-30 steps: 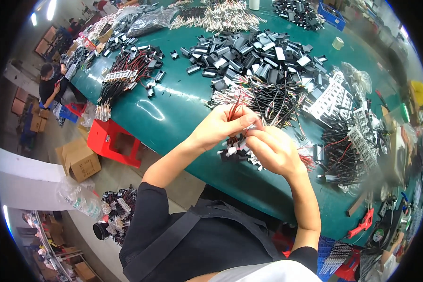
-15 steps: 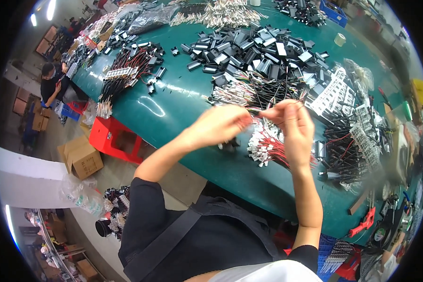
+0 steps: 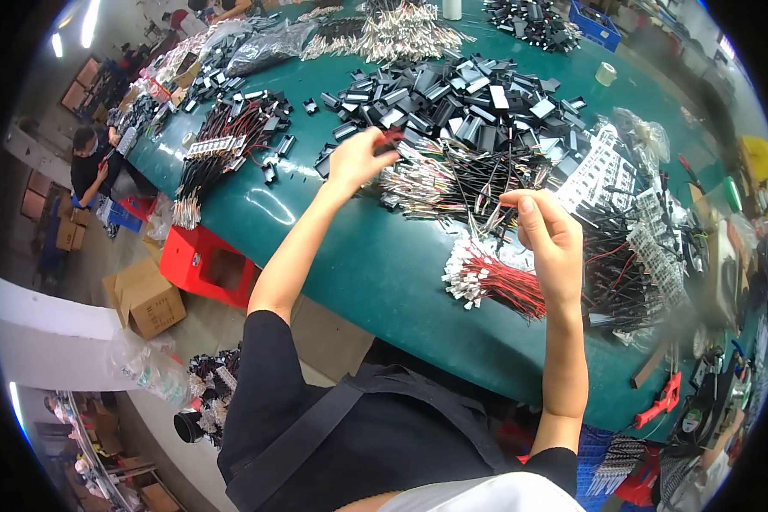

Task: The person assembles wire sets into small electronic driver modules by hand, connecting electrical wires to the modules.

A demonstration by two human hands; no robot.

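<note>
Red piece: a small red part (image 3: 392, 135) sits pinched at the fingertips of the left hand, over the near edge of the heap of black housings, at about 11 o'clock from the picture's middle.
Left hand: the left hand (image 3: 360, 159) is stretched far out over the table, fingers pressed together on the red piece; what kind of part it is cannot be told.
Right hand: the right hand (image 3: 550, 237) is raised above the table at 3 o'clock of the middle, thumb and fingers curled and pinched on thin dark wires (image 3: 497, 215) that run up from the pile beneath.
Bundle by the right hand: a bunch of red wires with white connectors (image 3: 482, 277) lies just beside the right wrist, at its 8 o'clock.
Wire pile: a tangle of black and red leads (image 3: 452, 179) lies between the two hands.
Black housings: a heap of small black boxes (image 3: 469, 107) lies at 12 o'clock, beyond both hands.
Table: the green table (image 3: 384, 264) bears all of it.
Far left: another wire bundle (image 3: 222, 141) lies at 10 o'clock, well apart from the hands.
Floor: a red stool (image 3: 209, 269) and a cardboard box (image 3: 145, 299) stand at 9 o'clock, below the table edge.
</note>
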